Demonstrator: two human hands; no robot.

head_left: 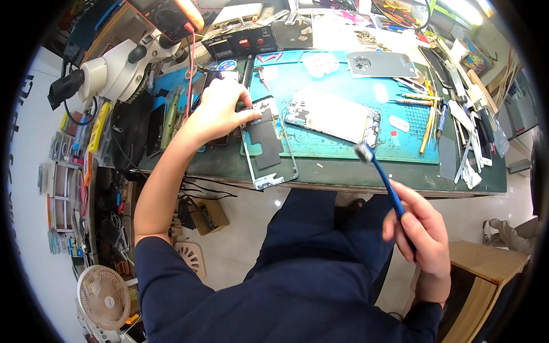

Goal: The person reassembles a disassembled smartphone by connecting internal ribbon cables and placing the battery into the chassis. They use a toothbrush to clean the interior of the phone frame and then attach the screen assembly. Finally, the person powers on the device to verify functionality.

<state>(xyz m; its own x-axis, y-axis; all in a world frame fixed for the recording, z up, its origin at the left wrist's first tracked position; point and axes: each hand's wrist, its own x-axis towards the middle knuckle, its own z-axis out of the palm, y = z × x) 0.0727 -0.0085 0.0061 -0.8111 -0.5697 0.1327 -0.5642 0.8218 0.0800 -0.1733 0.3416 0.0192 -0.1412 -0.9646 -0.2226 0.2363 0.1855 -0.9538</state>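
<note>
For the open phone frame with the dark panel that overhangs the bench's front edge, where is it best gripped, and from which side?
Probably by the long side rails of the silver phone frame with the dark panel, coming from the near side. Its lower end juts past the green bench edge, leaving the rails free there; the left hand already covers its top end.

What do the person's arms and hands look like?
Both hands, left hand and right hand, are bare: no gloves, rings or watch show. The forearms are bare too. Dark navy sleeves are pushed up, higher on the left arm than on the right.
</note>
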